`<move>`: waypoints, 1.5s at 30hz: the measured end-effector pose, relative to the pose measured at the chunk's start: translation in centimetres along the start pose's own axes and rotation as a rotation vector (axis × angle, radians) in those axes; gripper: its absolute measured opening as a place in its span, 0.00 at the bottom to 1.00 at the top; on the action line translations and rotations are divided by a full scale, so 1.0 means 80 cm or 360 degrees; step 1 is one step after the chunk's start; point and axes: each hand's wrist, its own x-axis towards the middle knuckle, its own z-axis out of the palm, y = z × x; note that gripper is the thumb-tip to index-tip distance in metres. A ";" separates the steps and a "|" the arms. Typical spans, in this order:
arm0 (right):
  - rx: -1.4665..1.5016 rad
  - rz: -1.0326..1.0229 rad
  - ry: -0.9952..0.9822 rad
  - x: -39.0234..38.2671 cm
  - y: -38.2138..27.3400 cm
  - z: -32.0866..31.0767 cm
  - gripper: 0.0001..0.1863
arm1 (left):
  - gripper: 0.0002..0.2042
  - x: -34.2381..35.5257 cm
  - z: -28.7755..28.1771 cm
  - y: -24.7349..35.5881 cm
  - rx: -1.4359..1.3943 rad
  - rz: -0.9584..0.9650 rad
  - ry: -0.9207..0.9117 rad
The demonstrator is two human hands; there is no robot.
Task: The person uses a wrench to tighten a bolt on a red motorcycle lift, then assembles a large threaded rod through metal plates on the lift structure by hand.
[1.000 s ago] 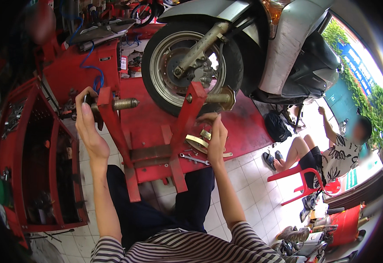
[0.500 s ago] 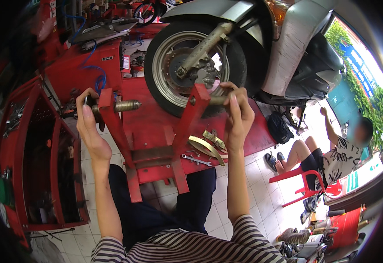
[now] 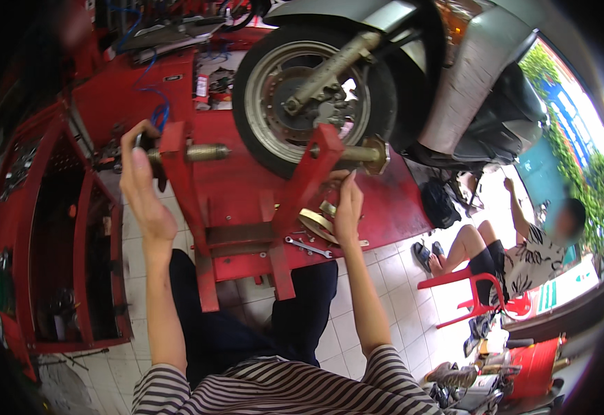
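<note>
The scooter's front wheel [image 3: 313, 97] sits on the red lift [image 3: 246, 180], clamped between the arms of a red stand [image 3: 246, 228]. Left hand [image 3: 143, 183] wraps closed around the stand's left handle; right hand [image 3: 347, 207] pinches something under the brass screw [image 3: 364, 153], fingers bent, just above a wrench [image 3: 307, 247].

We see a red steel clamp frame [image 3: 246, 228] bolted on a red lift deck, its two uprights flanking a scooter's front wheel [image 3: 312, 97]. A brass-coloured screw spindle [image 3: 201, 152] passes through the left upright toward the tyre; our left hand [image 3: 143, 187] wraps the handle at its outer end. A second spindle [image 3: 360, 153], ending in a flat disc, sits at the right upright, and our right hand [image 3: 348, 207] rests just below it, fingers raised toward it.
</note>
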 end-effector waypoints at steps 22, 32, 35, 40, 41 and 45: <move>0.0508 -0.1143 0.0269 0.051 -0.077 -0.022 0.19 | 0.24 0.004 0.014 -0.001 0.0200 0.0278 0.0152; 0.0051 -0.1125 0.0383 0.003 -0.052 -0.018 0.18 | 0.23 -0.002 0.003 -0.001 0.0103 0.0125 0.0005; -0.0071 -0.0448 0.0308 -0.015 -0.039 -0.020 0.21 | 0.23 0.000 0.005 0.001 0.0126 0.0181 0.0023; 0.0546 0.0271 0.0044 -0.005 -0.055 -0.031 0.34 | 0.24 0.000 0.015 0.006 0.0121 0.0192 0.0110; 0.0717 0.0346 0.0037 0.004 -0.071 -0.032 0.36 | 0.24 -0.001 0.015 0.007 0.0124 0.0184 0.0121; 0.0389 0.0295 -0.0295 0.056 -0.114 -0.041 0.37 | 0.23 0.000 0.016 0.011 0.0162 0.0220 0.0173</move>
